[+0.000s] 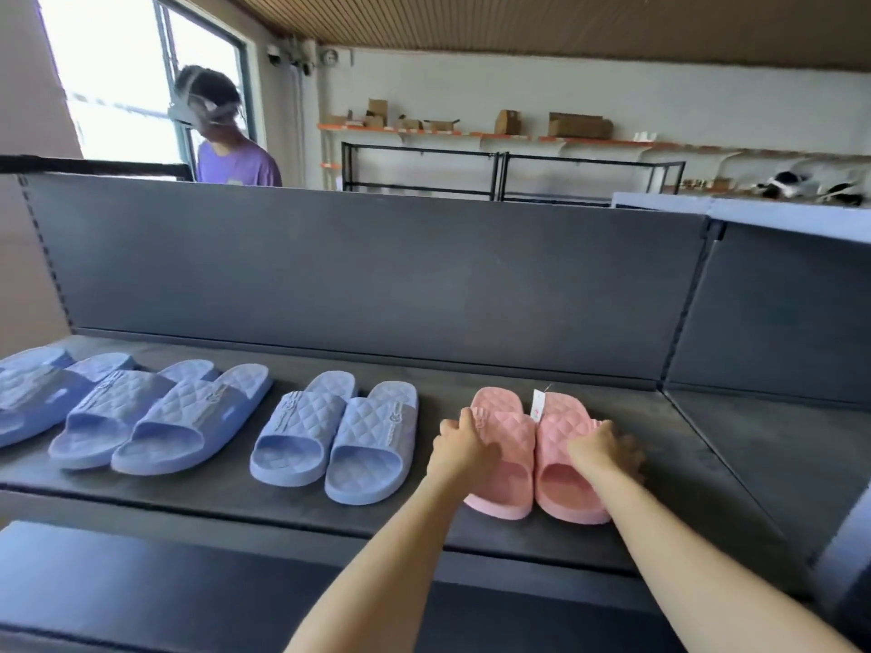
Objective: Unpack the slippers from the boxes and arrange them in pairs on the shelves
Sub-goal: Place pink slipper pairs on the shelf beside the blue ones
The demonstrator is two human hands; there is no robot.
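Note:
A pair of pink quilted slippers sits side by side on the dark shelf (471, 369), toes toward me. My left hand (464, 445) grips the left pink slipper (506, 419) over its strap. My right hand (605, 452) grips the right pink slipper (558, 428) the same way. A white tag (538, 405) stands up between the two. To the left, a blue pair (330, 440) rests on the same shelf, then another blue pair (155, 417) and more blue slippers (28, 393) at the frame's edge.
The shelf's dark back panel (377, 266) rises behind the slippers, and a second shelf bay (777, 440) adjoins on the right. A lower shelf edge (141, 582) lies in front. A person in a purple shirt (235, 162) stands beyond the shelving.

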